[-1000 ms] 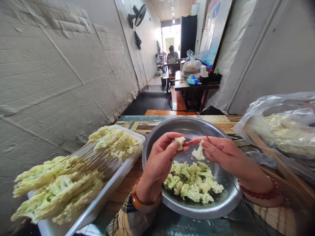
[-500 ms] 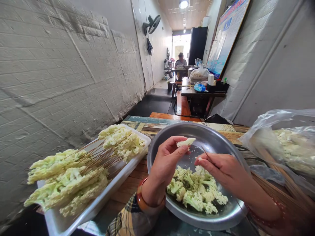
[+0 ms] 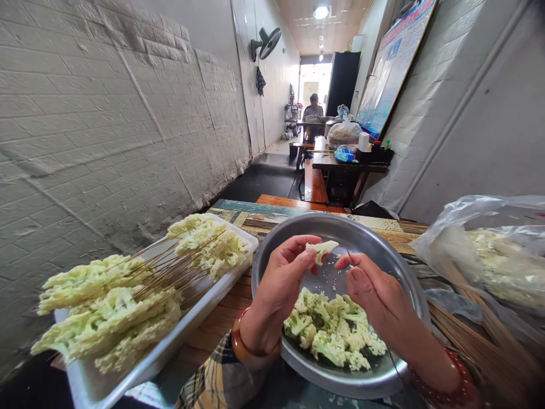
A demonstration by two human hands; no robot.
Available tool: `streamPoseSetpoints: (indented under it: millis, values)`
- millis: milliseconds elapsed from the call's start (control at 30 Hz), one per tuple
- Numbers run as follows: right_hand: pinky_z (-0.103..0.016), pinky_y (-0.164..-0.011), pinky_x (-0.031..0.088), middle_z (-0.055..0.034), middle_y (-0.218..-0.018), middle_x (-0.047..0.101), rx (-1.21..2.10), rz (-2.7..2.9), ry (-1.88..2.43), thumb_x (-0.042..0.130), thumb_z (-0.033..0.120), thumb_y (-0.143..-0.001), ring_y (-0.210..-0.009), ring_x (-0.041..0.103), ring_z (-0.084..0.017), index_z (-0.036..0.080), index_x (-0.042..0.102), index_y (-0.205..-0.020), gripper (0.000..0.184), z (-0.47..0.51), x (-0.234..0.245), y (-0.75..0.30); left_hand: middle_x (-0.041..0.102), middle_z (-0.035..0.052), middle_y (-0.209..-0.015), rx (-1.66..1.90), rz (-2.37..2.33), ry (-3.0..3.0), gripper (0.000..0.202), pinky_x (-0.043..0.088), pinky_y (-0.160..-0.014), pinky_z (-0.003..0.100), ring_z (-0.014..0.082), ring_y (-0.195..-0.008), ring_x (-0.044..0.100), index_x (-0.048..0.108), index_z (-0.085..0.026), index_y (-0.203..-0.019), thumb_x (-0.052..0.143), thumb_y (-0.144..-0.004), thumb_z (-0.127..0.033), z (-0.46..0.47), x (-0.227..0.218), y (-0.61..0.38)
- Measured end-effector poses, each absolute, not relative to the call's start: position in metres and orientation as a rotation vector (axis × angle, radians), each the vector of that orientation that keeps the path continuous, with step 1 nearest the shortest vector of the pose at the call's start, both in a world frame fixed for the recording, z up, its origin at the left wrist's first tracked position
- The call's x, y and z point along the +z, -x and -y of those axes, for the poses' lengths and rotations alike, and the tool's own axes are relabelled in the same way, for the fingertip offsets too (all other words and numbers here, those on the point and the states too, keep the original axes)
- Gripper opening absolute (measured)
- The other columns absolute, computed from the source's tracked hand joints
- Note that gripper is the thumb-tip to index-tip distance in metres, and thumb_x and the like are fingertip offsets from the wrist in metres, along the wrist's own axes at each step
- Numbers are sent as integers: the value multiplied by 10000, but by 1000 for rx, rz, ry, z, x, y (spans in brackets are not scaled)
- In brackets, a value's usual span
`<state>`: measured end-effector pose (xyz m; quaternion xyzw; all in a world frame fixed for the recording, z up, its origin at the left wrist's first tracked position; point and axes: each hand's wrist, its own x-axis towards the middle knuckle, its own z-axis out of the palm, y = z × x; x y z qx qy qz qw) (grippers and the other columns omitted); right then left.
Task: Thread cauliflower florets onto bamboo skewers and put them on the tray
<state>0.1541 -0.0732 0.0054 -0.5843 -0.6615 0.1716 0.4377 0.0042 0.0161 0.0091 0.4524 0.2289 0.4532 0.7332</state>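
Above the steel basin (image 3: 409, 272), my left hand (image 3: 279, 289) pinches a small cauliflower floret (image 3: 324, 248) between thumb and fingers, its pale stem pointing right. My right hand (image 3: 385, 295) is closed around a thin wooden skewer (image 3: 395, 369). The skewer's tip shows above the fingers, close to the stem but apart from it, and its lower end hangs over the basin's front rim. Loose cauliflower florets (image 3: 336, 332) lie in the basin below both hands, with crumbs around them. Left of the basin, a white tray (image 3: 159, 355) holds several skewers threaded with cauliflower (image 3: 114, 318).
At the right, a clear plastic bag (image 3: 502, 261) contains more cauliflower, beside a bundle of bare skewers (image 3: 464, 335). Farther back are a dark table (image 3: 353, 165) with bags, a wooden bench (image 3: 315, 182) and a seated person (image 3: 314, 108). A wall fan (image 3: 268, 42) hangs on the left.
My right hand has turned more upright, and the skewer in it now points up with its tip nearer the stem. The left hand still holds the floret in nearly the same place.
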Motion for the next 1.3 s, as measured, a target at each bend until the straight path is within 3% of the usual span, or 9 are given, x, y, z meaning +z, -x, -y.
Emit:
streamPoseSetpoints:
  millis: [100,267,367,567,700,867,1133,1300]
  values:
    - [-262,-458,383,72,-562,433,395,1633,1420,340,363,-1002,-456,472,-147,268,563,-936,252,73,6,-151,692,40,-794,973,-478,-952,202,440,-624,219,110,-694,595,706,-147,-865,764,-725,-281,-16,10,-4]
    - [-277,-528,412,35,-672,607,315,1808,1392,368,325,-996,-535,573,-153,250,627,-968,272,70,8,-148,698,41,-778,971,-436,-944,214,480,-650,248,123,-685,614,700,-144,-858,769,-720,-292,-16,9,-6]
    - [-289,-543,412,20,-701,629,326,1854,1431,325,334,-1006,-575,607,-169,245,606,-921,307,69,6,-148,697,36,-752,947,-440,-961,219,480,-634,259,118,-631,609,697,-142,-877,758,-735,-298,-15,8,-6]
    - [-292,-559,451,-5,-753,684,306,1854,1447,316,315,-1004,-598,647,-182,230,609,-1045,307,70,2,-149,684,18,-722,956,-455,-970,197,475,-666,272,116,-622,611,703,-148,-858,754,-739,-296,-15,9,-6]
    - [-273,-478,411,20,-646,635,327,1816,1422,334,314,-1001,-525,619,-173,222,615,-1026,296,70,4,-148,692,31,-759,964,-476,-989,207,448,-628,248,111,-628,609,713,-143,-853,763,-725,-299,-15,8,-5]
    - [-273,-473,405,14,-659,626,346,1838,1403,328,305,-996,-523,601,-169,236,604,-914,297,69,8,-147,680,28,-720,958,-473,-1000,184,435,-603,240,106,-607,590,719,-141,-852,752,-739,-282,-15,7,-5]
    - [-268,-438,402,35,-559,559,305,1799,1419,334,299,-995,-425,526,-160,193,638,-1044,326,68,4,-147,688,35,-776,976,-476,-986,200,416,-591,219,88,-610,578,725,-136,-849,765,-725,-288,-16,7,-4]
    - [-243,-443,374,30,-622,596,302,1826,1368,338,282,-1005,-455,537,-129,201,629,-925,313,68,4,-148,675,37,-737,942,-487,-993,193,423,-607,233,105,-618,585,711,-131,-854,751,-737,-279,-15,7,-3]
